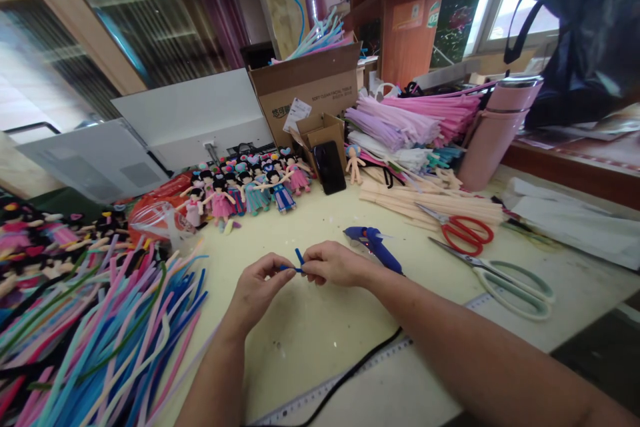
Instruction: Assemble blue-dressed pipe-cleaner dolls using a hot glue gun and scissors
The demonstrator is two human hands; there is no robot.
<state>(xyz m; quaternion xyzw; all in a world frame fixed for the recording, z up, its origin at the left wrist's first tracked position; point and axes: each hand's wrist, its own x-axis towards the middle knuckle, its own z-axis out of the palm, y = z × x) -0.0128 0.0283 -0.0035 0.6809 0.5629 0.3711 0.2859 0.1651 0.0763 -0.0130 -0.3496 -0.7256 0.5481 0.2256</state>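
Note:
A short blue pipe cleaner is pinched between both hands above the middle of the table. My left hand grips one end with thumb and forefinger. My right hand has its fingertips closed on the other part, and a short end sticks up between the hands. Just beyond my right hand lies a blue glue gun on its side. The fingertips partly hide the pipe cleaner, so its full shape does not show.
Loose coloured pipe cleaners heap at the left. Small dolls stand behind, beside a black phone. Right are red scissors, green-handled scissors and a pink flask. A black cord crosses a ruler.

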